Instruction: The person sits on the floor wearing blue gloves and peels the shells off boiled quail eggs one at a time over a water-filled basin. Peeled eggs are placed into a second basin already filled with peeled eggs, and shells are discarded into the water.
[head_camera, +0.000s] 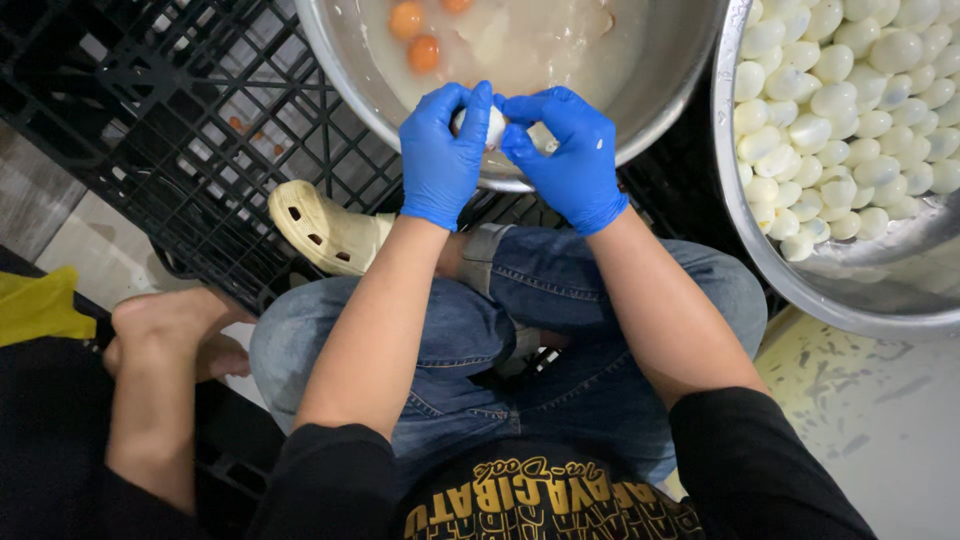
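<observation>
Small white peeled egg (493, 126): pinched between both hands, over the near rim of the round steel bowl (660, 90) of cloudy liquid. Mostly covered by fingers; only a white patch shows.

Left hand (443, 155), blue glove: fingers curled tight around the egg's left side, thumb on top.

Right hand (568, 155), blue glove: thumb and forefinger closed on the egg's right side; the other fingers are folded, their tips hidden.

In the liquid: orange yolks (415, 35), pale fragments; the bowl's top is cut off.

Right: large steel basin (790, 280) heaped with white peeled eggs (840, 110), partly out of frame.

Below: black plastic crate grid (190, 110), beige perforated clog (325, 228), blue jeans (560, 370). Another person's bare arm (155, 400) at left, hand hard to make out.
</observation>
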